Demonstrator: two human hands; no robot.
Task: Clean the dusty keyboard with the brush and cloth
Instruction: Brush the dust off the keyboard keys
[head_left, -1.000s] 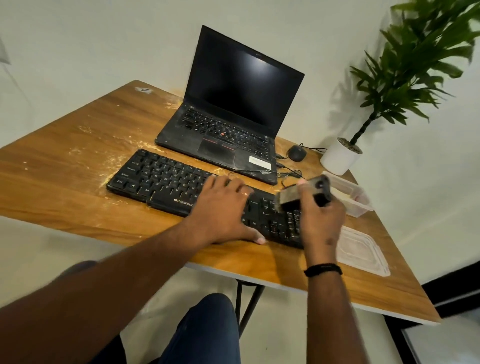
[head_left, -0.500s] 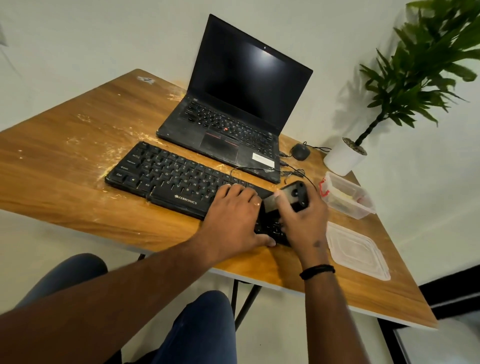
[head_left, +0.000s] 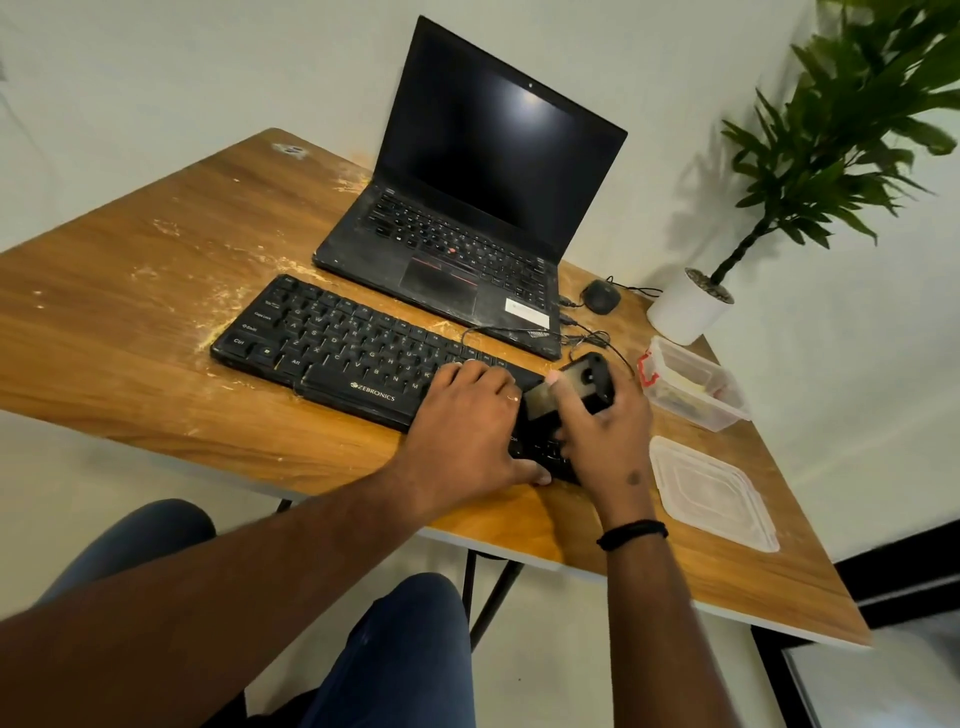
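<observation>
I am pressing my left hand (head_left: 467, 415), fingers spread flat, on the keyboard (head_left: 332, 353) to steady it on the surface (head_left: 130, 322). My right hand (head_left: 602, 431) is gripping the brush (head_left: 566, 389) over the keyboard's right end; short, light strokes should lift dust best.

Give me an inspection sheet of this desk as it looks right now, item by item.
Surface: wooden table, dusty pale streaks near the keyboard's left end.
Job's things: black keyboard flat on the table; brush over its right end; cloth: nothing seen.
Clutter: open laptop, mouse, clear container, its lid lying beside it.
Hands: left hand rests flat on the keyboard; right hand grips the brush.
Cables: thin black wires between laptop and brush.
Surroundings: potted plant, pale wall.
</observation>
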